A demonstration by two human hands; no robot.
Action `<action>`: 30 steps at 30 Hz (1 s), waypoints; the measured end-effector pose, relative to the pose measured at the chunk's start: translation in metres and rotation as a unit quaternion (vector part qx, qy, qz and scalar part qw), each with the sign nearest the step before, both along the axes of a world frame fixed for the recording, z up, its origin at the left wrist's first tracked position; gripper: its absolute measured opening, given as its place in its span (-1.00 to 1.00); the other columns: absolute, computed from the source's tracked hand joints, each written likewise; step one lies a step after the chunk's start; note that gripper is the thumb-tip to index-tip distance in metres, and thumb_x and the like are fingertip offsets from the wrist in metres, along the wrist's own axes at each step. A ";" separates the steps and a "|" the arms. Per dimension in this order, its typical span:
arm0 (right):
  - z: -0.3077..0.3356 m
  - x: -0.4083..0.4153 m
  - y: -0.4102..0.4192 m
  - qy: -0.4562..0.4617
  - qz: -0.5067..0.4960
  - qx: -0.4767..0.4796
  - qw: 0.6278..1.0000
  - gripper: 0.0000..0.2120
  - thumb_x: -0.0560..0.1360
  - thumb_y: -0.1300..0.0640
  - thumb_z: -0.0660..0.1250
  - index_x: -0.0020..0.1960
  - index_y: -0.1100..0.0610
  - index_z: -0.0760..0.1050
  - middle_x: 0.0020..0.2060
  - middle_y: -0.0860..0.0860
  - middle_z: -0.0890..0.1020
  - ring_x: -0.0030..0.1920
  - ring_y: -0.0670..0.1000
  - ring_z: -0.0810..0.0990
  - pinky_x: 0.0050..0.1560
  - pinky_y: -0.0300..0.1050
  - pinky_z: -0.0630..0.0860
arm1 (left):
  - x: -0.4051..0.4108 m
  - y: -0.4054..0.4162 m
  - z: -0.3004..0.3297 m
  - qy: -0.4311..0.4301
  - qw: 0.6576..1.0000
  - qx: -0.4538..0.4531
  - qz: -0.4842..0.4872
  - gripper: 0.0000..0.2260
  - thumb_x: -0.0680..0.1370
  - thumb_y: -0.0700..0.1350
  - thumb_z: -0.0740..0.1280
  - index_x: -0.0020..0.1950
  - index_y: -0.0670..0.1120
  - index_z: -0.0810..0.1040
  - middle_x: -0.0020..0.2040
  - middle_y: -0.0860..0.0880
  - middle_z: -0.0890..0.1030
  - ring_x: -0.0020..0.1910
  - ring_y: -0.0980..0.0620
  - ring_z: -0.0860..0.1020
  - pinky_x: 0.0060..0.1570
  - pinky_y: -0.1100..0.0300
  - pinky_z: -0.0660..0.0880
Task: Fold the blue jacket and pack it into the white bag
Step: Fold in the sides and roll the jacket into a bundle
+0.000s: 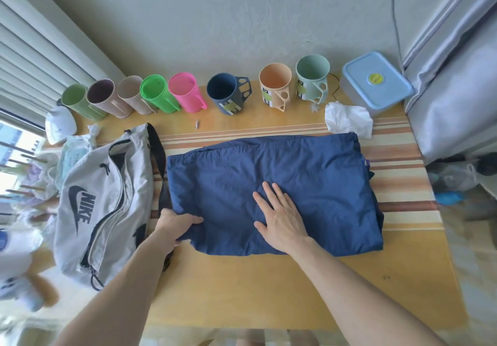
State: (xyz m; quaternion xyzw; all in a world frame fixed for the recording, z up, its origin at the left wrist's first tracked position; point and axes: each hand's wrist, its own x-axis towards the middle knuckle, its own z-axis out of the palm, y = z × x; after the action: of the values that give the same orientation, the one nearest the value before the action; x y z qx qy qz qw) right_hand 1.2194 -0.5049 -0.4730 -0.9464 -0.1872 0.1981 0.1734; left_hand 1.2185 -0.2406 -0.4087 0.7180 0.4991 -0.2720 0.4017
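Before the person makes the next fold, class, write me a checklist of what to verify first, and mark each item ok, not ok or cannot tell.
1. Blue jacket lies flat on the table: ok, though lightly wrinkled.
2. Right hand pins the jacket, palm down, fingers spread: ok.
3. Left hand has a grip on the jacket's left edge: ok.
4. White bag within reach, just left of the jacket: ok.
5. Bag zip open wide enough for the jacket: cannot tell; it looks partly open.
6. Crumpled tissue apart from the jacket's far edge: not ok, it touches or overlaps.
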 end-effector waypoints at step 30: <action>0.061 0.008 -0.163 -0.228 -0.369 0.105 0.895 -0.65 0.59 0.24 0.31 0.37 0.15 0.51 0.30 0.15 0.56 0.30 0.17 0.54 0.30 0.07 0.48 | 0.017 -0.215 -0.019 -0.390 0.751 0.263 -0.463 -0.56 0.67 -0.15 0.19 0.56 0.02 0.35 0.66 -0.11 0.17 0.66 -0.17 0.03 0.59 -0.17 0.06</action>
State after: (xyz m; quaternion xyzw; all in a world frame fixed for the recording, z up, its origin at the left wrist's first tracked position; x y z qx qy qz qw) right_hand 1.2272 -0.6678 -0.4124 -0.9428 0.1219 -0.1219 0.2853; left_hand 1.2356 -0.4552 -0.4281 0.9822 -0.0429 0.0214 0.1816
